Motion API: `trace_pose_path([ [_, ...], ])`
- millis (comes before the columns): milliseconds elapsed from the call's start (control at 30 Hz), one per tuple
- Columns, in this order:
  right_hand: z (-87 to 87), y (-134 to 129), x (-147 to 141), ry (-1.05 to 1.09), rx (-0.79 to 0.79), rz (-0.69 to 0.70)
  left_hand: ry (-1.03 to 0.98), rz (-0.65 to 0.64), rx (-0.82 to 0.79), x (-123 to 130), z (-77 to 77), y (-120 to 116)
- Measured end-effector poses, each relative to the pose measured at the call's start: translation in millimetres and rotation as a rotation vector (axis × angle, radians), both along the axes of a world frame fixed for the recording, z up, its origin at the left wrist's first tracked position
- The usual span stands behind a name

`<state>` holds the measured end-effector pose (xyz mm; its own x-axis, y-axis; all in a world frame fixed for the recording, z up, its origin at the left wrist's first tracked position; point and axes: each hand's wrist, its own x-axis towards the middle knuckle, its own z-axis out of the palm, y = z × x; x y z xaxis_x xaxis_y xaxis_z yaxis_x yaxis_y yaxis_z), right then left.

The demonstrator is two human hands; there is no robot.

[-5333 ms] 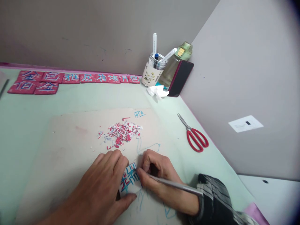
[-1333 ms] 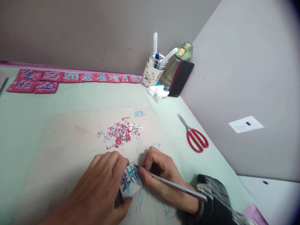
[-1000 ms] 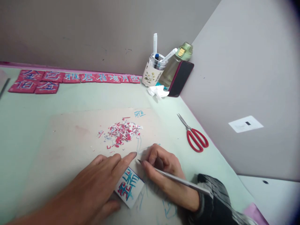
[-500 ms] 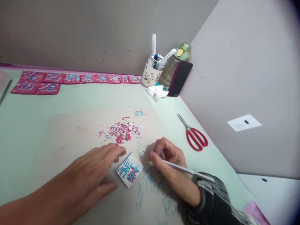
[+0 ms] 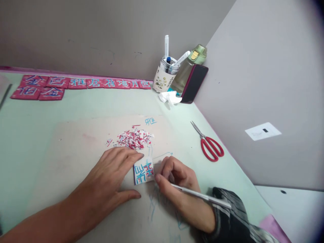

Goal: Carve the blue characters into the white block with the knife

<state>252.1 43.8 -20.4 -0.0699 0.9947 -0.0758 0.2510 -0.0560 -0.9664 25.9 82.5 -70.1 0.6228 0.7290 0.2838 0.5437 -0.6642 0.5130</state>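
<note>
A small white square card (image 5: 143, 171) with blue characters and red cut patches lies on the beige board. My left hand (image 5: 116, 175) is spread at its left side, index fingertip at the card's top edge and thumb apart below. My right hand (image 5: 177, 185) pinches a thin silver pen-like tool (image 5: 202, 195), its front end at the card's right edge and mostly hidden by the fingers. Just above the card is a heap of red and white scraps (image 5: 134, 138).
Red character tiles (image 5: 78, 83) line the back edge. A jar of markers (image 5: 164, 79), a green bottle (image 5: 198, 54), a leaning phone (image 5: 194, 83) and crumpled tissue (image 5: 170, 97) stand at the back corner. Red-handled scissors (image 5: 212, 148) lie right; blue writing (image 5: 151, 121) marks the board.
The card has turned and moved up and slightly right. My left hand has shifted right along with it. My right hand has moved a little down and left, bringing the tool to the card's edge.
</note>
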Motion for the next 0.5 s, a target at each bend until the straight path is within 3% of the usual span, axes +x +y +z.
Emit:
trace_pose_path([
  [200, -12.7, -2.6, -4.1, -0.003, 0.032, 0.085, -0.004, -0.081, -0.074, -11.8, 1.6, 5.7],
  [500, -20.2, -1.1, -4.7, -0.106, 0.109, 0.185, -0.100, -0.018, -0.067, -3.3, -1.8, 1.7],
])
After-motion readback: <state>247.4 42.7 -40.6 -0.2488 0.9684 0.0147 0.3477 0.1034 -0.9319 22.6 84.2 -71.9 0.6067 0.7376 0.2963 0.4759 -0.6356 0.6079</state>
